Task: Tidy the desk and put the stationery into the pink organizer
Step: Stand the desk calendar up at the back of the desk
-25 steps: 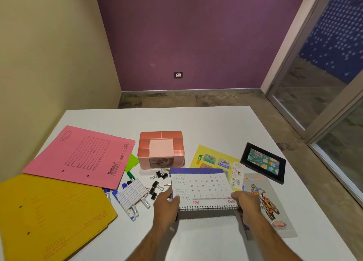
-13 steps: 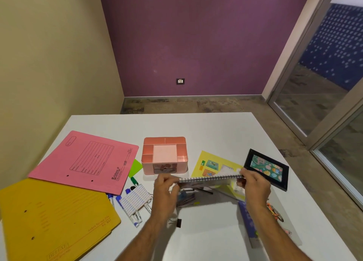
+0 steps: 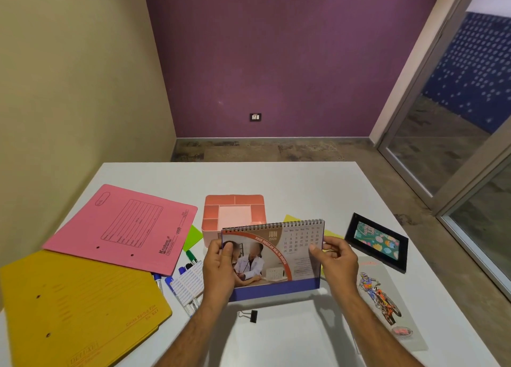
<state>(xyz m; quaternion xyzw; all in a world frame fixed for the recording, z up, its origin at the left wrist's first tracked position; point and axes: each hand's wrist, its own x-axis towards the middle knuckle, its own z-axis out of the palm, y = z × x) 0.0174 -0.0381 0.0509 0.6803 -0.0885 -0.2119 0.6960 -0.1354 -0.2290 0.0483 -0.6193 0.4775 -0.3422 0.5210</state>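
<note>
I hold a spiral-bound desk calendar (image 3: 276,256) upright above the white desk (image 3: 290,184), its June page facing me. My left hand (image 3: 219,267) grips its left edge, thumb on the picture. My right hand (image 3: 336,261) pinches its right edge. Behind the calendar stands the pink organizer (image 3: 235,209), its front partly hidden. Left of my left hand lies a pack of markers (image 3: 186,283) with blue and green pens (image 3: 190,256). A black binder clip (image 3: 250,315) lies on the desk below the calendar.
A pink file folder (image 3: 121,228) and a yellow folder (image 3: 77,308) cover the desk's left side. A green sticky pad (image 3: 192,237) peeks beside the organizer. A black picture frame (image 3: 378,241) and a motorbike bookmark (image 3: 384,306) lie right. A yellow sheet (image 3: 290,218) shows behind the calendar.
Both hands lifted the calendar off the desk and turned it over from flat to upright, so its picture side now faces me. A binder clip beneath it is uncovered.
</note>
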